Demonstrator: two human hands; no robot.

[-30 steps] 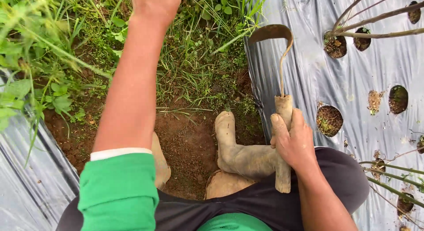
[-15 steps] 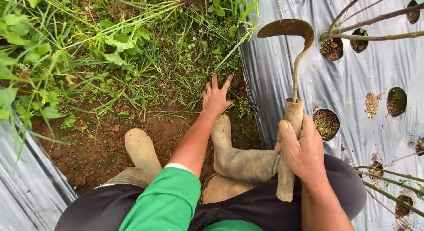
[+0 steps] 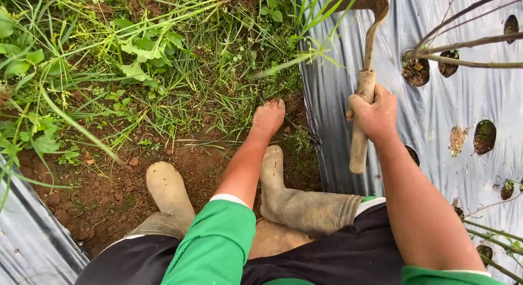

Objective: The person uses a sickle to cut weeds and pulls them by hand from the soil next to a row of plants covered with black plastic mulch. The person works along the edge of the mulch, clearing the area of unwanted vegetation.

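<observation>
My right hand (image 3: 373, 116) grips the wooden handle of a curved hand sickle (image 3: 366, 72), held up over the edge of the silver plastic mulch sheet (image 3: 354, 56); its rusty blade reaches the top of the frame. My left hand (image 3: 268, 117) is down at the ground, fingers curled into low weeds (image 3: 256, 94) at the foot of the sheet. I cannot tell whether it holds any stems. My two muddy rubber boots (image 3: 170, 189) stand on bare brown soil below.
Thick grass and broad-leaved weeds (image 3: 136, 56) fill the furrow ahead. The mulch sheet on the right has round planting holes (image 3: 485, 137) and bare woody stems (image 3: 463, 45). Another strip of silver sheet (image 3: 27, 241) lies at bottom left.
My right hand has lifted the sickle up and forward. My left hand, spread flat half a second ago, has curled its fingers down into the weeds.
</observation>
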